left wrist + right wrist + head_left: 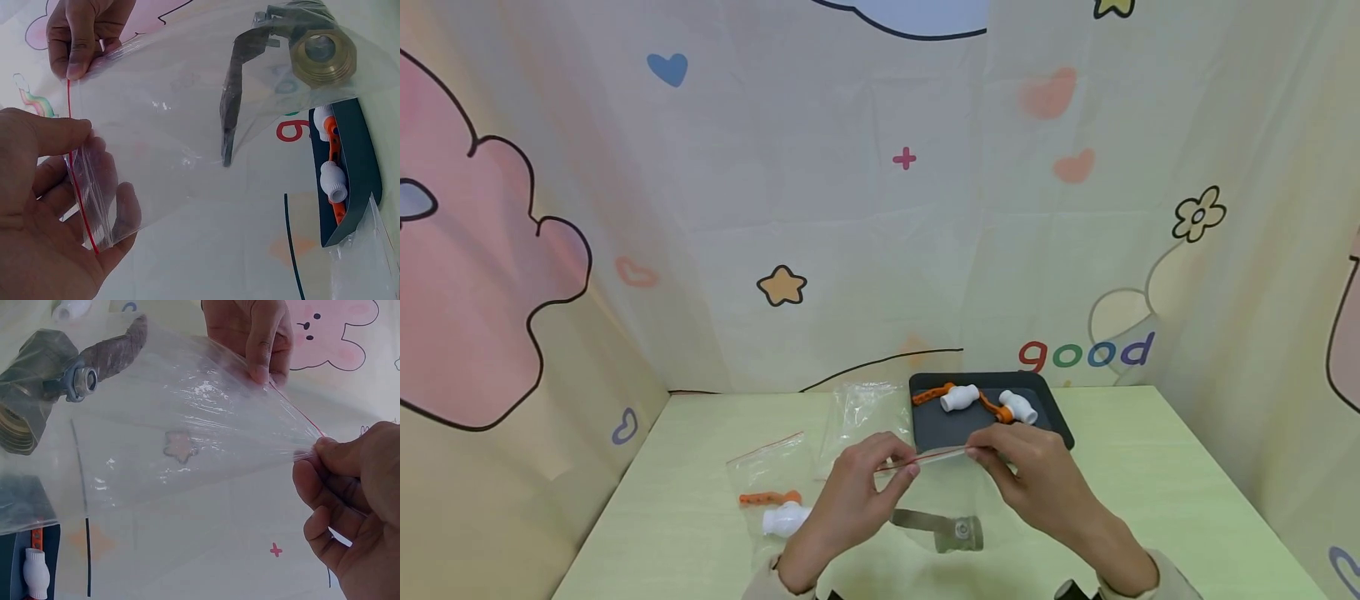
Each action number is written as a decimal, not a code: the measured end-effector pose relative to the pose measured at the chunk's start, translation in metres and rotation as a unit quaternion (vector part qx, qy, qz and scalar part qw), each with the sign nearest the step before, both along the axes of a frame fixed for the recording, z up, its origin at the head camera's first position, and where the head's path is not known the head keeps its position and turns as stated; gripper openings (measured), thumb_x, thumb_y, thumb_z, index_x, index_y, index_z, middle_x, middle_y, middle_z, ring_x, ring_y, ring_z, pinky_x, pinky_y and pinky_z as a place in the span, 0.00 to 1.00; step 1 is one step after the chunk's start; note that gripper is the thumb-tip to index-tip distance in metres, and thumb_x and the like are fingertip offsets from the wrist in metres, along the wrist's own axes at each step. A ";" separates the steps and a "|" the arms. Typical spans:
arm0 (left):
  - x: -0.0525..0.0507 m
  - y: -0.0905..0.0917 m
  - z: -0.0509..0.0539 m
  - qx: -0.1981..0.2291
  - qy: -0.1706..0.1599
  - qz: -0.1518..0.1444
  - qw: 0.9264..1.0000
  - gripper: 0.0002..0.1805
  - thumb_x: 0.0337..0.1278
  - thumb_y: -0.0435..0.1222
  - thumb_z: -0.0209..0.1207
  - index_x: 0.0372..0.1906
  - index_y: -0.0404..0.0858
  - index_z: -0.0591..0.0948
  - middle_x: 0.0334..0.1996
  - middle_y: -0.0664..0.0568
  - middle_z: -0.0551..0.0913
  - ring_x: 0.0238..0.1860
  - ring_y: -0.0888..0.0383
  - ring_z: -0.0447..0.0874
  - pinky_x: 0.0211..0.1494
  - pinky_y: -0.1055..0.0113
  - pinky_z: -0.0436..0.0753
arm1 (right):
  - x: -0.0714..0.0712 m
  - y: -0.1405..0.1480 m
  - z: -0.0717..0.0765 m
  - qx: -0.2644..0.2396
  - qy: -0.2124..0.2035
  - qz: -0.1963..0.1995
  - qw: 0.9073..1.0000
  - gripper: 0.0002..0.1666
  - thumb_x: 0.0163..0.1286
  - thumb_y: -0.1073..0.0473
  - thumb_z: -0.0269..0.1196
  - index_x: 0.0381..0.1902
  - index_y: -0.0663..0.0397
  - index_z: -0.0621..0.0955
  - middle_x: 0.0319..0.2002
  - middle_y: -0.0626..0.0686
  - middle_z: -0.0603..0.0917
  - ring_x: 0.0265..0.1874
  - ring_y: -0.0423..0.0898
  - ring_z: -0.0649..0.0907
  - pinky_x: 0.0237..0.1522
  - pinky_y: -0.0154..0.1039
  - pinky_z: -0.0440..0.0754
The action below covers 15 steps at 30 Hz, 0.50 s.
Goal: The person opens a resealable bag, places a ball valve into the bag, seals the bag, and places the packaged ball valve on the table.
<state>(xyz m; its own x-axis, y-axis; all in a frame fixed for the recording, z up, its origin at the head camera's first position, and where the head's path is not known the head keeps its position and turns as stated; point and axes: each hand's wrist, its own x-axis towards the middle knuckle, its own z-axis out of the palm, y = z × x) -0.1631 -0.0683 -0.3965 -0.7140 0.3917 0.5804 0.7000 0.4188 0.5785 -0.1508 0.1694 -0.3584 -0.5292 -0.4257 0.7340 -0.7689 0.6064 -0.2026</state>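
A clear zip bag (936, 492) with a red seal line hangs between both hands above the table. Inside it lies a metal valve (322, 53) with a brass-coloured threaded end and a dull grey lever handle. My left hand (868, 487) pinches the bag's top edge between thumb and fingers, the thumb on the red line. At the other end of that edge, my right hand (1037, 479) pinches a corner, where the plastic bunches in the right wrist view. Whether the seal is fully closed cannot be told.
At the back, a dark tray (936, 435) holds white valves (960, 397) with orange handles. On the left lies another zip bag (771, 465) with a white valve (786, 519) and orange handle in it. A further clear bag (867, 412) lies beside the tray. A printed curtain hangs behind.
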 end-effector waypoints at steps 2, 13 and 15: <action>0.000 -0.001 0.000 0.002 -0.003 0.000 1.000 0.02 0.65 0.38 0.61 0.36 0.45 0.82 0.32 0.59 0.83 0.36 0.67 0.81 0.42 0.70 0.83 | 0.000 0.000 0.000 0.001 -0.001 -0.001 1.000 0.14 0.51 0.69 0.73 0.33 0.50 0.84 0.28 0.41 0.86 0.25 0.32 0.79 0.28 0.24 0.76; 0.000 -0.010 -0.004 0.002 -0.021 0.007 1.000 0.03 0.61 0.38 0.64 0.35 0.51 0.80 0.33 0.65 0.81 0.37 0.70 0.80 0.42 0.69 0.82 | 0.000 0.003 0.001 -0.002 0.014 -0.002 1.000 0.15 0.50 0.70 0.74 0.34 0.50 0.84 0.28 0.42 0.86 0.24 0.31 0.78 0.29 0.20 0.73; 0.000 -0.010 -0.004 0.002 -0.021 0.005 1.000 0.03 0.61 0.38 0.63 0.35 0.51 0.80 0.32 0.65 0.81 0.36 0.70 0.79 0.42 0.69 0.82 | 0.000 0.004 0.001 -0.001 0.011 -0.006 1.000 0.14 0.50 0.69 0.74 0.34 0.50 0.84 0.28 0.42 0.86 0.24 0.31 0.77 0.28 0.20 0.73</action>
